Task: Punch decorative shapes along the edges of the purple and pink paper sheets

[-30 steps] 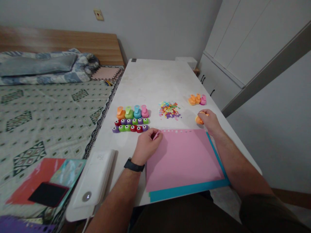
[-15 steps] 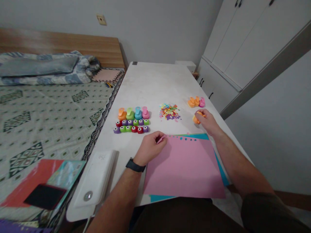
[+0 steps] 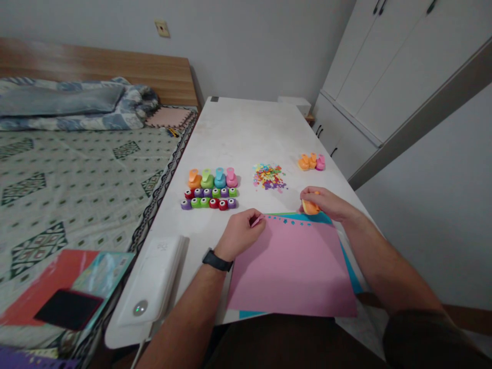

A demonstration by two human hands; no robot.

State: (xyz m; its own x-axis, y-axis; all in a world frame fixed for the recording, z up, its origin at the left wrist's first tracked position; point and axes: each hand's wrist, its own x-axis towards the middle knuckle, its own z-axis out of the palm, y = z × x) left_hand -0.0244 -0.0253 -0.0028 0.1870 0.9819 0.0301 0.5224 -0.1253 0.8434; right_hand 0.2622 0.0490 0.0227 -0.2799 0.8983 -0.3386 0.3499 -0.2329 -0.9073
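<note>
White cupboards [image 3: 407, 61] are set against the wall, and a bed [image 3: 77, 174] with a green pattern is laid out beside a long white surface [image 3: 246, 128]. A pink paper sheet [image 3: 292, 271] is laid on a blue-green paper sheet [image 3: 352, 271] at the near end of the surface, and both seem to stick out past its edge. A white plastic box [image 3: 149, 282] is left to the side. Rows of colored paper punches [image 3: 210, 187] are lined up on the left, three more paper punches [image 3: 312, 162] are grouped on the right, and a heap of tiny paper bits [image 3: 269, 177] lies between them. Small star-shaped holes [image 3: 292, 221] are seen along the far edge of the pink sheet. The right hand [image 3: 326, 202] is closed around an orange paper punch [image 3: 310, 207]. The left hand [image 3: 240, 237] is nearly closed, with a small pink bit of paper [image 3: 257, 221] pinched in its fingers. The sheets could slide off if pushed, the heap could be spread by a bump, and the pink bit could fall from a loose pinch.
</note>
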